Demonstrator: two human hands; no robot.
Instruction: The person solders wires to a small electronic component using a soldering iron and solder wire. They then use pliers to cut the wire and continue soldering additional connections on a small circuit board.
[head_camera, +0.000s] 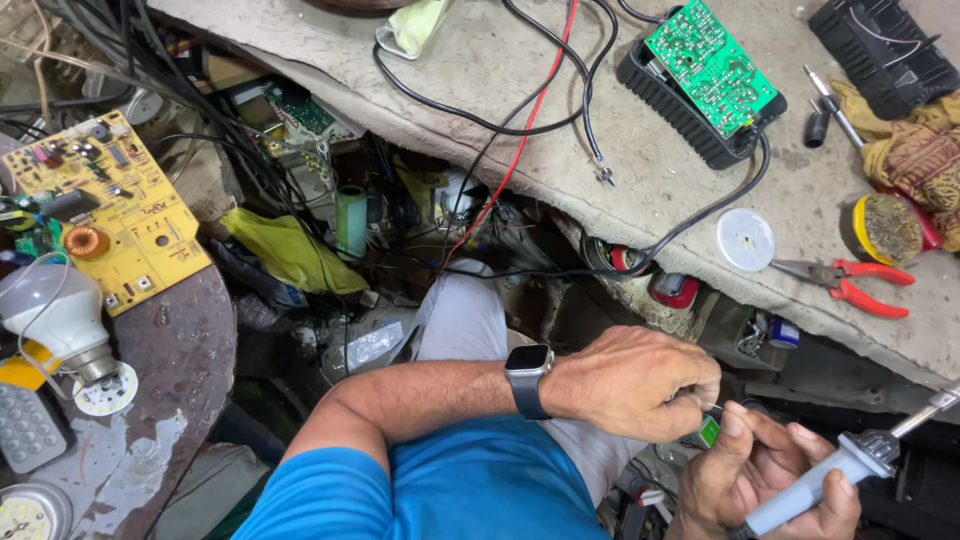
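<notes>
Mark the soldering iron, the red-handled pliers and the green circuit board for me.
soldering iron (815, 485), head view, on its pale handle.
red-handled pliers (868, 285), head view, on the red handles.
green circuit board (710, 65), head view, board's middle.

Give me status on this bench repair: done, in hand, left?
Done: the black case on the bench is open, its green circuit board exposed. In hand: left hand pinches a small green part; right hand holds the soldering iron. Left: board still uncovered, cover lying apart.

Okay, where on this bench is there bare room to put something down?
Bare bench lies between the green circuit board and the white disc. Another bare stretch runs left of the red wire. Around the red-handled pliers and patterned cloth it is crowded.
</notes>
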